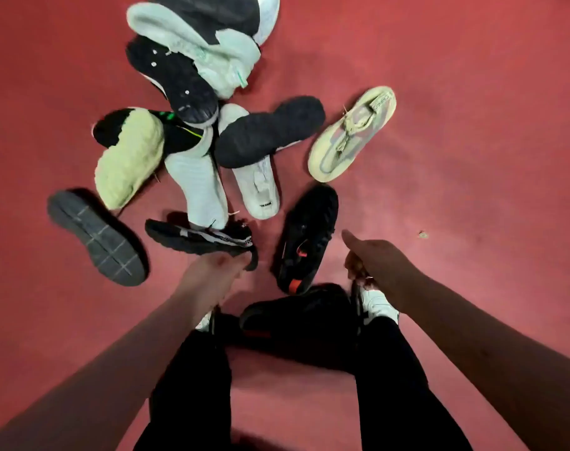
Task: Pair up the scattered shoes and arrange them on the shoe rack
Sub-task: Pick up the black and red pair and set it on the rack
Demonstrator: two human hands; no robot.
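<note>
While many shoes lie mixed on the red floor (472, 92), the grey-soled shoe (96, 237) lies upside down at the far left. Next, the left hand (212, 271) pinches the heel of a black shoe (200, 237). It looks light and bendy, so the heel is a good spot. A white shoe (199, 187) leans on it and may drag. The right hand (378, 265) has loosely curled fingers around a lace, maybe; I cannot tell. No rack shows.
</note>
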